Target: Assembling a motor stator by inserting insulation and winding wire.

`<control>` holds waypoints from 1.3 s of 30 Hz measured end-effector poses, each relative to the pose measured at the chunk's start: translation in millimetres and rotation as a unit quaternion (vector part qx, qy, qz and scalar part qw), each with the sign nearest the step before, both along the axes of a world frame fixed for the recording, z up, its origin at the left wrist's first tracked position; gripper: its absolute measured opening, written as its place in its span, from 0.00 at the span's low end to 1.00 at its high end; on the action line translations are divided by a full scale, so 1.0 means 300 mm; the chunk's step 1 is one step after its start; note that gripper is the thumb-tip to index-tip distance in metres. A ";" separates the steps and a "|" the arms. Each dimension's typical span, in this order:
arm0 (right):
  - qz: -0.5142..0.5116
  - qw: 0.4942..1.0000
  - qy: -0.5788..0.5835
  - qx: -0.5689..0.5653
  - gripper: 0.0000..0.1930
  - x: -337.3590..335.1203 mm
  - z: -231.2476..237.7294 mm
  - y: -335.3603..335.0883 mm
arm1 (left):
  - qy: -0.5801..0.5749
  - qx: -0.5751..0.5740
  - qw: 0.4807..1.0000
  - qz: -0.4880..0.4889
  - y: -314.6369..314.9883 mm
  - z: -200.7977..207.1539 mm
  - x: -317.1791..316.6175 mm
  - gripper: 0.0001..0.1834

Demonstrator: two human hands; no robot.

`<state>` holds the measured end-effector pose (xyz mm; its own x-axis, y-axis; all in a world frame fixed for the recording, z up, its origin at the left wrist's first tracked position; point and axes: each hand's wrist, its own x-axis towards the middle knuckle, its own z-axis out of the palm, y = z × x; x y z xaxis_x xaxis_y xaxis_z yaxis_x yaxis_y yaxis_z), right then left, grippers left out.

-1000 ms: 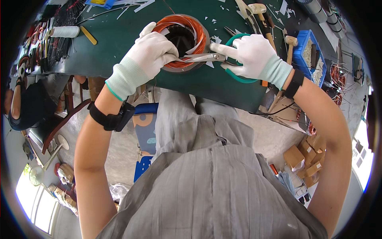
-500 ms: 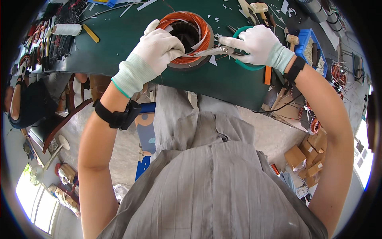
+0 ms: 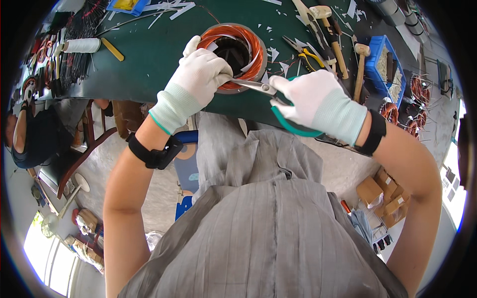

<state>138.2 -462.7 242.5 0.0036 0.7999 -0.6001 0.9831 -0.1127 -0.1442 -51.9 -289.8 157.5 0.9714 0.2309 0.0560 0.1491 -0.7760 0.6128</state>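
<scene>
A motor stator (image 3: 264, 63) with a ring of orange-red copper wire (image 3: 256, 43) stands near the table's front edge. White insulating pieces show among the wires. My left hand (image 3: 201, 72), in a white glove, is closed at the coil's near left side, fingertips pinched together. Whatever those fingertips hold is hidden. My gloved right hand (image 3: 313, 99) grips green-handled scissors (image 3: 256, 86), whose blades point left and reach the left fingertips at the coil's near edge. The blade tips are partly hidden there.
Pliers (image 3: 304, 53), mallets (image 3: 361, 69) and white scraps (image 3: 284, 67) lie on the green table (image 3: 139, 64). A blue bin (image 3: 381, 64) stands right. A thread spool (image 3: 82, 45) and yellow-handled tool (image 3: 113, 49) lie left. Another person (image 3: 42, 129) sits at far left.
My right hand has come nearer and tilted, so the scissors now slant down to the right. The left hand stays at the coil; the white strip seen at its fingertips is now hidden.
</scene>
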 end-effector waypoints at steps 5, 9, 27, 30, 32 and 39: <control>-0.038 0.995 0.084 0.039 0.17 -0.058 0.009 0.106 | 0.012 0.000 1.000 0.011 -0.007 0.000 0.009 0.04; -0.034 0.988 0.127 0.086 0.18 0.010 -0.002 0.059 | 0.004 -0.014 1.000 0.006 -0.011 -0.017 0.002 0.05; -0.663 0.566 0.431 0.232 0.23 -0.127 -0.280 0.051 | -0.124 0.134 0.983 0.000 -0.106 -0.110 -0.010 0.22; -0.654 0.588 0.425 0.214 0.25 -0.110 -0.277 0.048 | -0.107 0.109 0.988 0.021 -0.145 -0.119 -0.016 0.21; -0.655 0.573 0.440 0.223 0.26 -0.101 -0.305 0.036 | -0.120 0.131 0.981 0.072 -0.196 -0.105 0.013 0.22; -0.695 0.482 0.534 -0.008 0.24 0.061 -0.048 -0.089 | -0.067 0.118 0.986 0.092 -0.174 0.018 0.037 0.23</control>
<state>156.5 -489.3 228.0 0.2116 0.4657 -0.8593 -0.6759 -0.5653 -0.4728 -40.9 -342.1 162.8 0.8940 0.3686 0.2548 0.2314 -0.8667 0.4418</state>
